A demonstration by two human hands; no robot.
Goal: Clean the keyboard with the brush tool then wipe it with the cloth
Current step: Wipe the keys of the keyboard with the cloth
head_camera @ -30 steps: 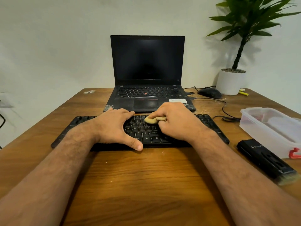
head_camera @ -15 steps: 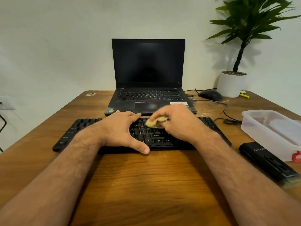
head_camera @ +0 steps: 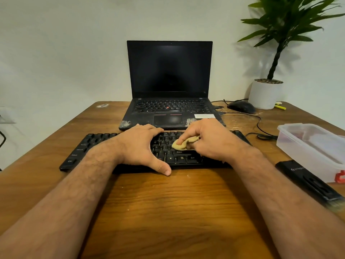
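Observation:
A black keyboard (head_camera: 85, 146) lies across the wooden desk in front of an open laptop. My right hand (head_camera: 209, 139) grips a small yellow cloth (head_camera: 182, 143) and presses it onto the keys right of the keyboard's middle. My left hand (head_camera: 138, 146) lies flat on the keyboard's middle, fingers straight and thumb spread down over its front edge. The black brush tool (head_camera: 306, 182) lies on the desk at the right, bristles toward me, apart from both hands.
A dusty black laptop (head_camera: 169, 75) stands behind the keyboard. A clear plastic box (head_camera: 309, 146) sits at the right beside the brush. A mouse (head_camera: 241, 106) with its cable, a potted plant (head_camera: 266, 94) and a yellow item occupy the back right corner.
My right hand has slid the cloth a little toward me across the keys. My left hand stays on the keyboard. The camera has tilted slightly.

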